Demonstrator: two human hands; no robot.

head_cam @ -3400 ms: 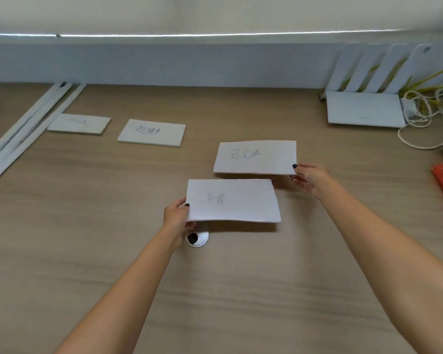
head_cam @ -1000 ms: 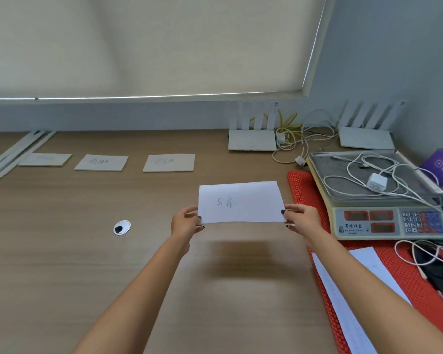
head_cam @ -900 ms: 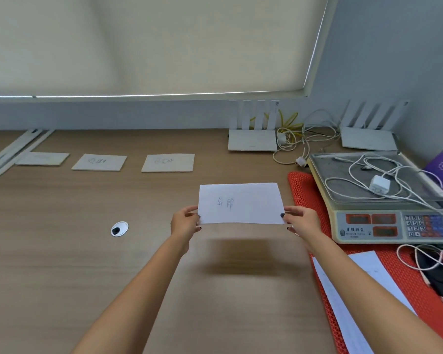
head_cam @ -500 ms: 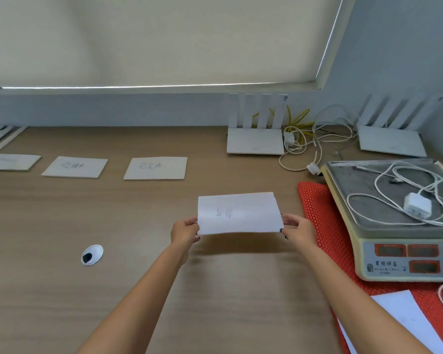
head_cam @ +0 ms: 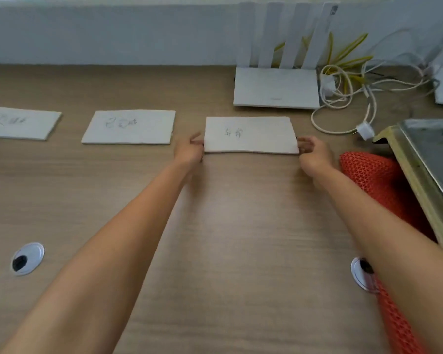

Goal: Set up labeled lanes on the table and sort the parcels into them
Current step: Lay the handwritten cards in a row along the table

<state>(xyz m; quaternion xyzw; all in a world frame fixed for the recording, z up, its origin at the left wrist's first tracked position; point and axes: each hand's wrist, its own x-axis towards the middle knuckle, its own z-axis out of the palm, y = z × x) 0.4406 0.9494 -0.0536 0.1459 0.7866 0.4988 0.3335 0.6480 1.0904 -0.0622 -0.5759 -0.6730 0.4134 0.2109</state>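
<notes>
A white paper label (head_cam: 251, 135) with handwriting lies flat on the wooden table (head_cam: 228, 238), far from me. My left hand (head_cam: 189, 152) pinches its left edge and my right hand (head_cam: 313, 155) pinches its right edge. To its left, in the same row, lie two more handwritten labels: one in the middle (head_cam: 129, 127) and one at the far left (head_cam: 21, 122), partly cut off by the frame. No parcels are in view.
A white router (head_cam: 276, 88) with upright antennas stands just behind the held label, with tangled white and yellow cables (head_cam: 348, 80) to its right. A weighing scale (head_cam: 427, 169) sits on an orange mesh mat (head_cam: 376, 180) at the right. Two cable grommets (head_cam: 27, 258) (head_cam: 359, 273) are set in the table.
Both hands have carried the label forward and down from mid-air onto the table, into line with the other labels. The camera view has tilted down and moved closer.
</notes>
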